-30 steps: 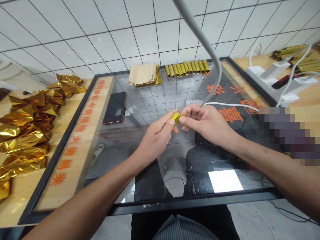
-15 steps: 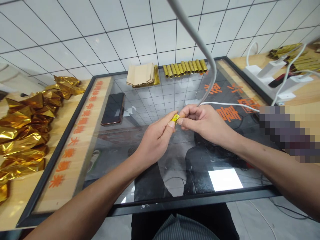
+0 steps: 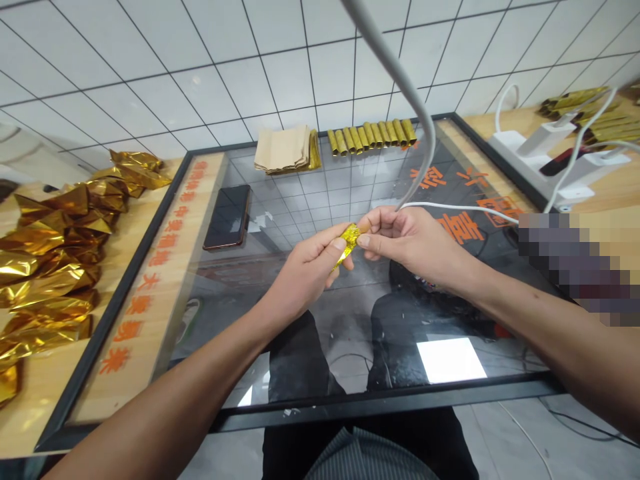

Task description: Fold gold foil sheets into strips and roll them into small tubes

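Note:
Above the middle of the glass panel, my two hands meet at a small piece of crinkled gold foil. My left hand is closed on it, with the thumb pressed along the foil's lower part. From the other side, my right hand pinches its upper right end between thumb and forefinger. What lies inside the foil, if anything, is hidden. Behind the hands, a row of gold foil tubes lies near the panel's back edge, beside a stack of brown paper sheets with gold foil at its right side.
A dark phone lies left on the glass. Crumpled gold foil pieces cover the left tabletop. White power strips with cables stand at the right, before more gold tubes. A thick grey cable hangs across the view.
More of the gold foil shows between my hands, and its lower part extends below my left thumb. My left hand has shifted slightly left; my right hand keeps its pinch.

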Available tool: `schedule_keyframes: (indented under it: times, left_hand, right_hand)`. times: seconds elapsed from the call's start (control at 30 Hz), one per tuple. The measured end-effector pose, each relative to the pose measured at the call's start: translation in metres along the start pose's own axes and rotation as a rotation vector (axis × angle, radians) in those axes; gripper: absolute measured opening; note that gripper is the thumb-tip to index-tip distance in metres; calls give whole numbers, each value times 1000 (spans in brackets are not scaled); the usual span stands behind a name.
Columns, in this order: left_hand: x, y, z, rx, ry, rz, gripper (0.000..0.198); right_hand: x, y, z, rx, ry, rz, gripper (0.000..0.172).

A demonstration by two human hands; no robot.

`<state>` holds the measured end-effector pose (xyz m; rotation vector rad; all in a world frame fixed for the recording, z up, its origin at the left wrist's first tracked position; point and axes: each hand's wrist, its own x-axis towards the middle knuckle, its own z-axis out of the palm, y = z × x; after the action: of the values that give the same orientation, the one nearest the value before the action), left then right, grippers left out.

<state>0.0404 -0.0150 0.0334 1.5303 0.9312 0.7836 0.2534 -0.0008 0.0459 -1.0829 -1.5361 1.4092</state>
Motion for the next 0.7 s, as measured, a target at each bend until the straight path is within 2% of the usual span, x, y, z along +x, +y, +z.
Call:
schedule_keyframes:
  times: [0.1,0.2,0.3,0.53,0.7]
  left_hand:
    - [-1,-5,1,207,78,128,39]
    - [-2,-10,1,430,156,215,50]
    - [-2,-11,-1,567,164,262,47]
    - [-3,-5,-1,623,126,273,20]
    - [-4,-4,-1,566,106,252,18]
  right_hand:
    - [1,1,-1,27,37,23,32]
    - [2,2,-1,68,55,50,32]
    - [2,3,-2,109,59,70,33]
    - [3,6,-2,120,61,56,41]
    - [3,4,-1,82,48,10,37]
